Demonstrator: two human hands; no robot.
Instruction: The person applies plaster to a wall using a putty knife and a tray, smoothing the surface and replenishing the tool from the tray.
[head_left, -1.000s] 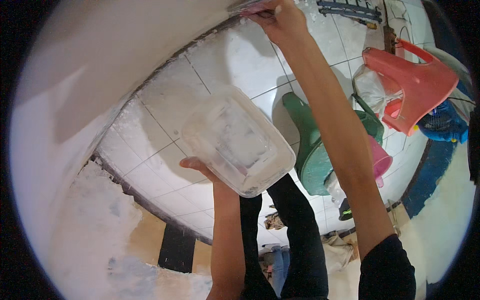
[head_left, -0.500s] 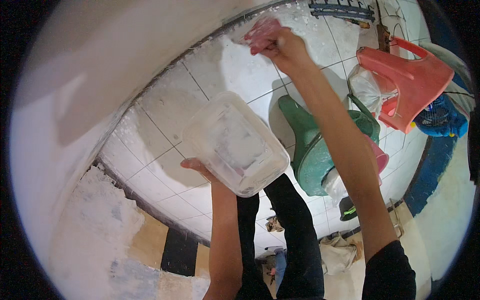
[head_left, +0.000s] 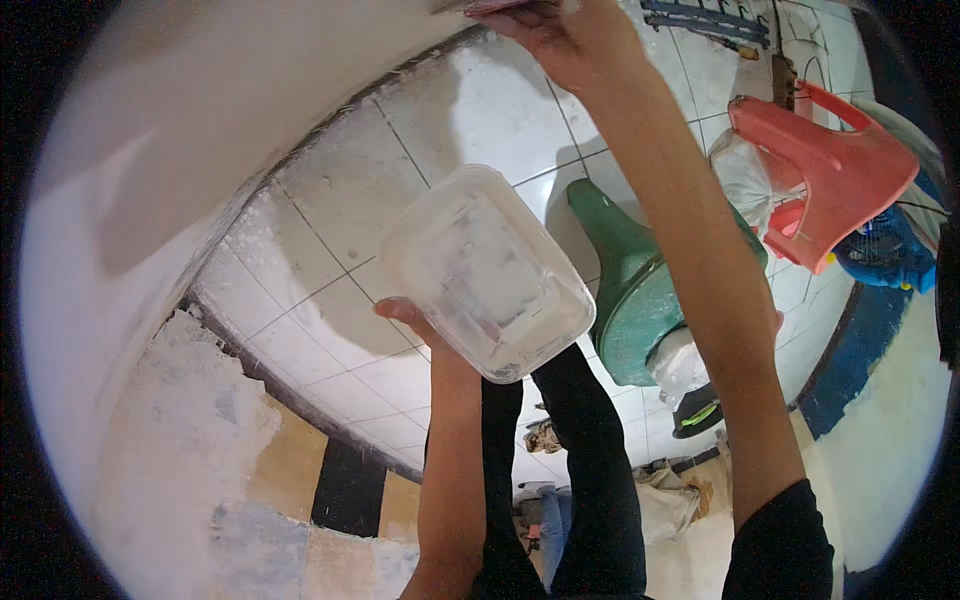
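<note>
The white plastered wall (head_left: 230,90) fills the upper left of the frame, meeting the white tiled floor (head_left: 330,225) along a dark, ragged edge (head_left: 345,107) that runs from left of centre up to the top. Bare tile lies between that edge and the translucent rectangular plastic tub (head_left: 480,250) at the centre.

The left hand (head_left: 405,315) holds the tub from beneath, thumb jutting past its left side; its other fingers are mostly hidden. Whitish material smears the tub's inside. At the top edge, the right hand (head_left: 565,40) has its fingers closed on a thin, flat, pinkish piece (head_left: 490,6), partly cut off by the frame.

Half a second ago that hand was lower, with the piece over the floor; now both are up beside the wall. The tub has hardly shifted.

A green plastic stool (head_left: 635,325) stands just right of the tub, partly covered by the right forearm. Farther right are a coral-red plastic stool (head_left: 840,165), a white plastic bag (head_left: 740,180) against it and a blue fan (head_left: 880,250). A dark blue hooked rack (head_left: 705,20) lies at upper right. Black-trousered legs (head_left: 600,480) occupy the floor below the tub.
</note>
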